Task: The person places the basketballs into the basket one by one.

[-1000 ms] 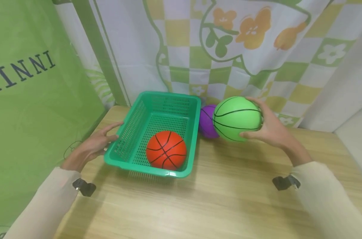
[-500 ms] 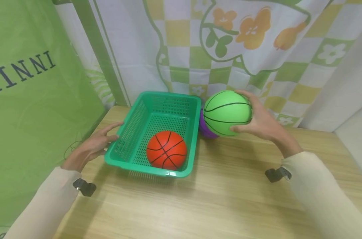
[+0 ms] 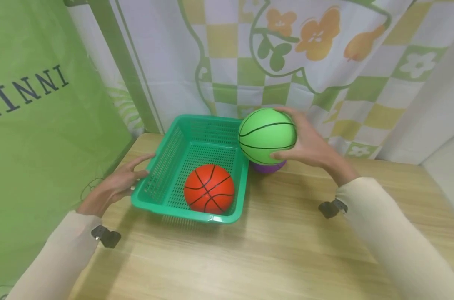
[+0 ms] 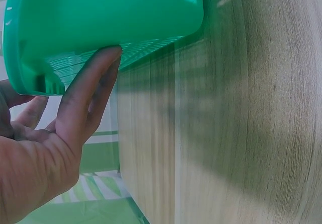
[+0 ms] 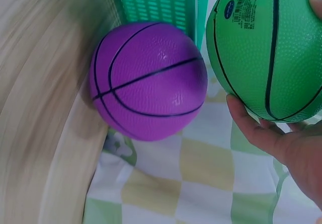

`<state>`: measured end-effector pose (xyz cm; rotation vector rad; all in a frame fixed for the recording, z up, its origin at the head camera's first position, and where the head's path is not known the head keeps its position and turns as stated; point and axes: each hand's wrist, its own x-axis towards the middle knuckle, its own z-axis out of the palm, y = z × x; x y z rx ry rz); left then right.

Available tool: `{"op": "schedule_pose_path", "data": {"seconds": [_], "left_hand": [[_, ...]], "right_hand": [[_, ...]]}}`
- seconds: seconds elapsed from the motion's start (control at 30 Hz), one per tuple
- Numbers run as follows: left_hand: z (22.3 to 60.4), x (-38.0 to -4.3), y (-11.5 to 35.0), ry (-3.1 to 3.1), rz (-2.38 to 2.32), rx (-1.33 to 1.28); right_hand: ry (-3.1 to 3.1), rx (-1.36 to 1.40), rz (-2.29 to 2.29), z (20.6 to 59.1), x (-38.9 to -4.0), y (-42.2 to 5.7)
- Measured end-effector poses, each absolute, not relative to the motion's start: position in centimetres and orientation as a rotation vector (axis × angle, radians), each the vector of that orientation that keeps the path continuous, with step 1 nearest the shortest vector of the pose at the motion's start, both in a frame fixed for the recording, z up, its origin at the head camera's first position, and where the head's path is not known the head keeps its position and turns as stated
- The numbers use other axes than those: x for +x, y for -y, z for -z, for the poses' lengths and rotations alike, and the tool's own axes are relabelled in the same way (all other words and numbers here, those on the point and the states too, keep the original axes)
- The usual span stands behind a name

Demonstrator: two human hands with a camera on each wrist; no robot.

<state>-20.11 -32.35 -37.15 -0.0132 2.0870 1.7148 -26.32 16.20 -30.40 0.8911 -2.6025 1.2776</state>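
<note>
My right hand [image 3: 305, 139] grips a green toy basketball [image 3: 267, 136] from its right side, fingers over the top and thumb low in front. The ball hangs above the table, overlapping the right rim of a green plastic basket [image 3: 167, 211] in the head view. Inside the basket, at its near right corner, lies an orange-red basketball [image 3: 209, 188]. A purple basketball [image 5: 151, 80] rests on the table against the basket's right side, mostly hidden below the green ball in the head view. At the basket's left side, my left hand [image 3: 123, 179] touches the wall with extended fingers [image 4: 83, 95].
The basket stands on a light wooden table [image 3: 287, 246]. Behind it hangs a patterned curtain [image 3: 227, 62], with a green fabric panel [image 3: 43, 146] along the left. A pale wall [image 3: 448, 154] borders the right end. Small black devices sit on both wrists.
My right hand has carried the green ball leftward and slightly up, from beside the purple ball to the basket's right rim. The left hand, basket and orange-red ball have stayed put.
</note>
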Motion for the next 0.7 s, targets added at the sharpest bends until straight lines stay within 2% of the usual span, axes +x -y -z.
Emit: {"op": "schedule_pose_path", "data": {"seconds": [0.7], "left_hand": [[37.4, -20.2, 32.4, -2.097, -1.722, -0.033]], "right_hand": [[2.591, 0.943, -1.294, 31.2, -27.7, -12.1]]}}
